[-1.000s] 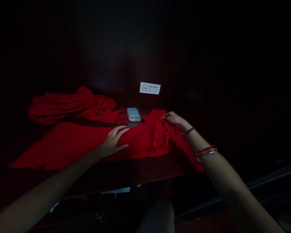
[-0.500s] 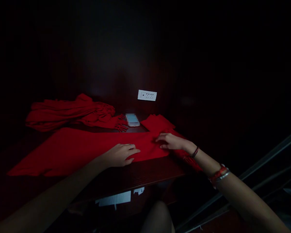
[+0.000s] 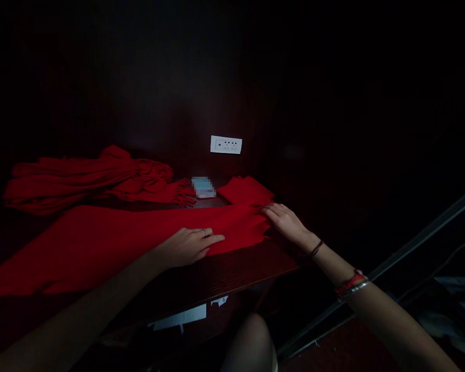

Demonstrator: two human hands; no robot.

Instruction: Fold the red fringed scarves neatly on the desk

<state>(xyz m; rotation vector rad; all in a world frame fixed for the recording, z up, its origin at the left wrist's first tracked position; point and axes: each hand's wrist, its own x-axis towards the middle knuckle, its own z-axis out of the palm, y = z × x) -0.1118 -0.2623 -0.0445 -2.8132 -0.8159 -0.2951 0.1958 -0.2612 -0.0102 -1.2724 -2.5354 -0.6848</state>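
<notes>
A red scarf point(image 3: 112, 232) lies spread lengthwise along the dark wooden desk. My left hand point(image 3: 189, 245), with a ring on one finger, rests flat on its middle with the fingers stretched out. At the scarf's right end my right hand point(image 3: 284, 219) has its fingers bent together over the cloth edge; the thumb is hidden. The cloth is creased beside these fingers. Behind that end sits a folded red cloth point(image 3: 246, 190). A bunched red scarf with a fringe point(image 3: 89, 178) lies at the back left.
A phone-like flat object point(image 3: 203, 187), blurred out, lies near the back wall under a white socket plate point(image 3: 226, 144). White papers point(image 3: 182, 316) show below the front edge of the desk point(image 3: 232, 289). My knee point(image 3: 251, 341) is underneath. The surroundings are very dark.
My right hand has moved slightly right to the scarf's end. The fringe that spread out to the right there no longer shows. My left hand stays put; the view has shifted slightly right.
</notes>
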